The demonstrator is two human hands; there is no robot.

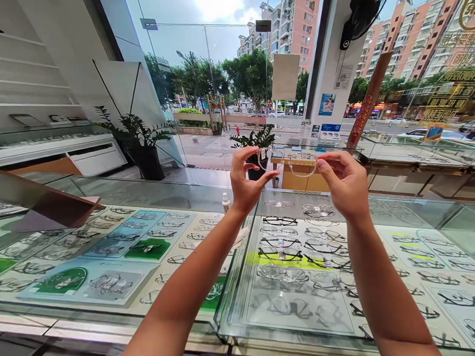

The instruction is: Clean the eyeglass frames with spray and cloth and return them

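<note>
A pair of clear-framed eyeglasses (303,174) is held up at arm's length above the glass display counter, its lenses facing the window. My left hand (248,180) grips the left side of the frame, with thumb below and index finger above the left lens. At the other end, my right hand (344,181) pinches the rim's edge between thumb and fingers. The glasses look roughly level. Directly beneath them, several rows of spectacle frames (280,242) lie inside the glass case.
Glass counters (234,288) run across the front, filled with eyeglasses. A small white spray bottle (225,202) stands on the counter behind my left forearm. A brown slanted panel (45,194) juts in at left. Potted plants (148,161) stand by the window; a black fan (366,15) hangs upper right.
</note>
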